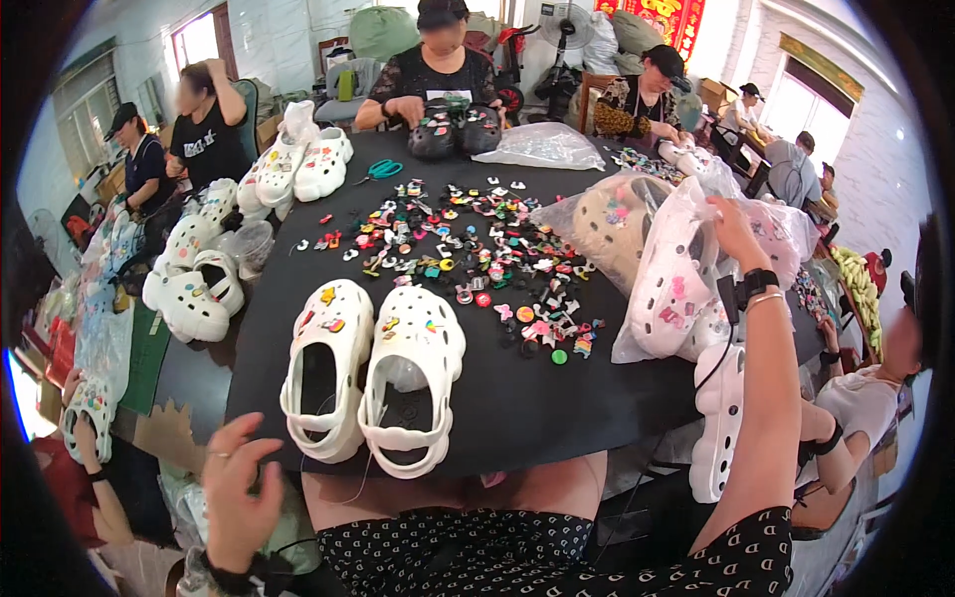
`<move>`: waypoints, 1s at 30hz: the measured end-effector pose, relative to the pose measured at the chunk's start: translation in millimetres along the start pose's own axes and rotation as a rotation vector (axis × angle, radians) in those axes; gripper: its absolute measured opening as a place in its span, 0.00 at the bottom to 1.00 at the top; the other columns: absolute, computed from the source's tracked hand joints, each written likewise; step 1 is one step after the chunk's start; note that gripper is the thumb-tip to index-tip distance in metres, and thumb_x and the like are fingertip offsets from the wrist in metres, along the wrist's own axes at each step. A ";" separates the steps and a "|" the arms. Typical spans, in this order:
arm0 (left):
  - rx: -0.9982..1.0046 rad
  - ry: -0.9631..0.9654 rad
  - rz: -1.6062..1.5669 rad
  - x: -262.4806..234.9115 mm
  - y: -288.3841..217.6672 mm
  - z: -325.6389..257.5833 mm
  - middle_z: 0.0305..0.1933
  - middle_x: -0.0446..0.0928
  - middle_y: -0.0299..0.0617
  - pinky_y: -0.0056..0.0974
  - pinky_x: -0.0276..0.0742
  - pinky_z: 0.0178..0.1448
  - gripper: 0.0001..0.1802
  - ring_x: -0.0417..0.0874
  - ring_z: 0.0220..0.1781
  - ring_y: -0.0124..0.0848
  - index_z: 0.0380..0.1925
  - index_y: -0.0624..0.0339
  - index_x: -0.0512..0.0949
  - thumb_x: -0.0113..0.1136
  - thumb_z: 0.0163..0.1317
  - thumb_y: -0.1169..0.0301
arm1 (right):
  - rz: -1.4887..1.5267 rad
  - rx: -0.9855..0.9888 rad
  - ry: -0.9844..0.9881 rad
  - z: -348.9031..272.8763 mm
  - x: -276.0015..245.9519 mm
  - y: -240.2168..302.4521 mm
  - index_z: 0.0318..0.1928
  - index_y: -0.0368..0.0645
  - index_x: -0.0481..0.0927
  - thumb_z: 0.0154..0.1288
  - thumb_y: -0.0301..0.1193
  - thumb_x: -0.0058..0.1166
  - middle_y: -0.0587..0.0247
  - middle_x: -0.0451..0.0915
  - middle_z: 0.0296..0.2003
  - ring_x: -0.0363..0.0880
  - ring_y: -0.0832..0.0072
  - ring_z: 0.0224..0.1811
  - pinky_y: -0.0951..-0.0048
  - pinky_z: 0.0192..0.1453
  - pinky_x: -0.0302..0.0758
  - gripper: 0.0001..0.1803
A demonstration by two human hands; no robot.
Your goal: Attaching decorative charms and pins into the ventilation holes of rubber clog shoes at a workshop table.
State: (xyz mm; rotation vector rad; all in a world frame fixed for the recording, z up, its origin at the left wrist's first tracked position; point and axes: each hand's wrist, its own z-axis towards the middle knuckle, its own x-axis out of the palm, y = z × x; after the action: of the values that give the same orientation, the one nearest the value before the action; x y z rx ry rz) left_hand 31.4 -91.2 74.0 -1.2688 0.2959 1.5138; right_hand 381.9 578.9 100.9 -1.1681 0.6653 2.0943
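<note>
A pair of white clogs with coloured charms, one (332, 308) beside the other (418, 323), lies on the black table, heels toward me. A thin thread hangs from their heels. My left hand (239, 488) is raised just left of the heels, fingers apart, holding nothing. On the right, my right hand (736, 237) reaches out and pinches the top of a clear plastic bag (668, 289) with a white clog with pink charms inside. Another bagged clog, beige (612, 229), lies beside it. A heap of loose charms (468, 244) spreads beyond the pair.
Teal-handled scissors (380, 171) and more white clogs (199, 269) lie at the left. An empty-looking plastic bag (542, 147) is at the far side. Across the table a person handles black clogs (453, 129). Other people work around. A white clog (718, 418) stands near my right forearm.
</note>
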 end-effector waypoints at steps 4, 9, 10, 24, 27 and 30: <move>0.097 0.032 -0.120 32.2 -13.9 9.2 0.58 0.75 0.52 0.47 0.73 0.61 0.21 0.76 0.58 0.51 0.48 0.61 0.78 0.64 0.50 0.80 | -0.029 0.080 0.004 -2.4 -21.3 28.1 0.64 0.42 0.69 0.59 0.19 0.47 0.39 0.67 0.64 0.66 0.45 0.68 0.57 0.71 0.64 0.30; 0.135 0.084 -0.011 63.2 -21.5 20.2 0.64 0.71 0.53 0.54 0.58 0.71 0.30 0.70 0.66 0.51 0.56 0.58 0.75 0.70 0.50 0.67 | -0.088 -0.022 -0.055 -37.7 -66.3 101.1 0.66 0.41 0.67 0.60 0.22 0.53 0.39 0.60 0.70 0.65 0.45 0.69 0.58 0.70 0.66 0.31; 0.131 0.133 0.037 69.1 -22.5 24.0 0.66 0.68 0.53 0.58 0.50 0.73 0.38 0.65 0.70 0.51 0.61 0.54 0.74 0.73 0.50 0.54 | 0.083 -0.024 -0.003 -47.9 -76.2 116.6 0.63 0.42 0.71 0.61 0.25 0.57 0.43 0.62 0.69 0.71 0.46 0.64 0.59 0.68 0.68 0.27; 0.233 0.145 0.238 104.2 -27.0 42.9 0.53 0.76 0.51 0.54 0.63 0.55 0.34 0.73 0.48 0.50 0.46 0.59 0.82 0.72 0.42 0.47 | 0.136 -0.216 0.275 -199.4 -155.8 168.3 0.48 0.37 0.80 0.62 0.37 0.63 0.48 0.81 0.44 0.79 0.51 0.50 0.59 0.54 0.75 0.19; 0.233 0.158 0.233 106.4 -23.3 43.1 0.52 0.76 0.51 0.53 0.64 0.55 0.35 0.73 0.47 0.49 0.45 0.61 0.82 0.71 0.43 0.45 | 0.120 -0.147 0.590 -218.8 -154.7 176.7 0.57 0.37 0.74 0.49 0.46 0.72 0.48 0.81 0.44 0.79 0.50 0.50 0.58 0.57 0.72 0.39; 0.261 0.091 0.240 109.0 -22.9 41.1 0.51 0.76 0.50 0.52 0.64 0.55 0.36 0.74 0.48 0.48 0.44 0.63 0.81 0.70 0.43 0.43 | -0.012 -0.072 0.697 -238.5 -142.0 195.4 0.69 0.38 0.58 0.40 0.49 0.76 0.40 0.81 0.45 0.79 0.47 0.51 0.55 0.57 0.70 0.59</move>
State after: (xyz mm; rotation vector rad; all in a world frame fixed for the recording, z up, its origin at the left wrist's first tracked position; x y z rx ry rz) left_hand 45.0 8.5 11.0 -1.1237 0.7032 1.5601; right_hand 425.0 243.8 134.1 -1.9596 0.8833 1.6841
